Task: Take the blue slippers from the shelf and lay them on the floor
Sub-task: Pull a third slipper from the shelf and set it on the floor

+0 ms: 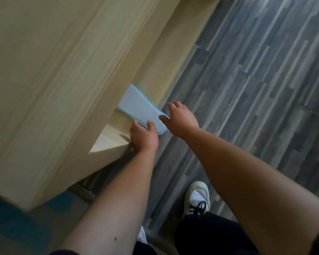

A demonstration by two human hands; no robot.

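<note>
A light blue slipper (pixel 139 105) sticks out of the low opening of a pale wooden shelf (pixel 116 126), its ribbed sole side facing me and its heel past the shelf's front edge. My left hand (pixel 144 137) grips the slipper's near edge, thumb on top. My right hand (pixel 180 117) touches the heel end with thumb and fingers spread; whether it holds the slipper is unclear. Only one slipper shows; the rest of the opening is hidden by the cabinet top.
The wooden cabinet top (pixel 50 70) fills the left half of the view. Grey plank floor (pixel 256 80) stretches to the right. My feet in white sneakers (pixel 197 197) stand close to the cabinet. A blue patterned rug (pixel 17 223) lies at the lower left.
</note>
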